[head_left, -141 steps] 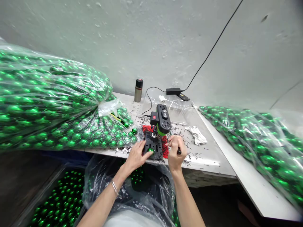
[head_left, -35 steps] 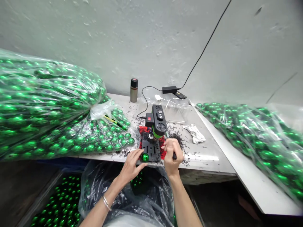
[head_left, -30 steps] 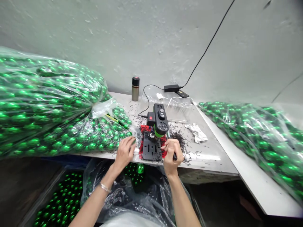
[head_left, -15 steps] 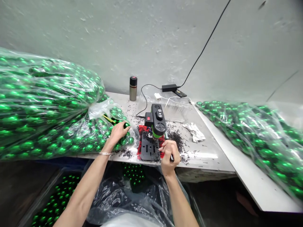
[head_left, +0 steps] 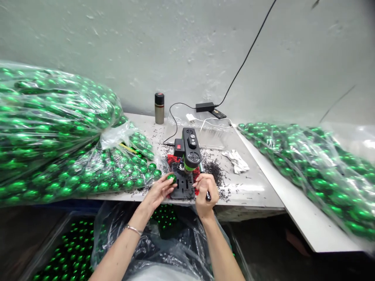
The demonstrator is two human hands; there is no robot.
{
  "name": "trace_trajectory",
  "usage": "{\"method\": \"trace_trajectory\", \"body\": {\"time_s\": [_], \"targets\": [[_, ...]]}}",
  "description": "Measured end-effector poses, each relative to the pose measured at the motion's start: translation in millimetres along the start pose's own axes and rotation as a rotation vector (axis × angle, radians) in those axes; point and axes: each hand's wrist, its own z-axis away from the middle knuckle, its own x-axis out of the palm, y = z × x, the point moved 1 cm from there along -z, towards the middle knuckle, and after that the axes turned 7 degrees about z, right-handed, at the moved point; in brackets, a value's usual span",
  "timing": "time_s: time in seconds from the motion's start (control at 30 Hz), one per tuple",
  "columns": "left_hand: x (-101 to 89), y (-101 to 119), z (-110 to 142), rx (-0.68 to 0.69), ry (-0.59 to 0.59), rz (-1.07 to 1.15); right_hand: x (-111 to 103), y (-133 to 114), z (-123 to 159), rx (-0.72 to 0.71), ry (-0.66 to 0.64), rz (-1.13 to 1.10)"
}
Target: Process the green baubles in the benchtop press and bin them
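Note:
Between the fingertips of my left hand (head_left: 160, 190) is a shiny green ball (head_left: 171, 178), held over the left side of a slotted black base plate (head_left: 183, 191). My right hand (head_left: 206, 193) is wrapped round the black-ended lever (head_left: 208, 196) of a small bench drill press (head_left: 191, 146). The press has a black and green head with a red switch on its left side. Red material (head_left: 173, 159) shows around the plate. Left of the press, an open clear bag (head_left: 117, 171) of green balls lies on the table, its mouth toward the press.
A larger bag of green balls (head_left: 55, 117) bulges at left; another bag (head_left: 307, 164) lies on a white board at right. Black shavings (head_left: 212, 173) litter the table. A bottle (head_left: 159, 109), power adapter (head_left: 205, 107) and white glove (head_left: 236, 160) lie around. Below stands a crate of balls (head_left: 68, 249).
My left hand has moved right from the open bag to the base plate and now holds a green ball. My right hand stays on the lever. The view has shifted slightly.

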Motion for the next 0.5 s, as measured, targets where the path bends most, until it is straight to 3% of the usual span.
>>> {"method": "trace_trajectory", "body": {"time_s": [0.27, 0.5], "targets": [[8.2, -1, -5, 0.106, -0.011, -0.077, 1, 1, 1, -0.022, 0.007, -0.026], [6.3, -15, -14, 0.403, -0.007, -0.706, -1, 5, 3, -0.035, -0.027, -0.009]]}}
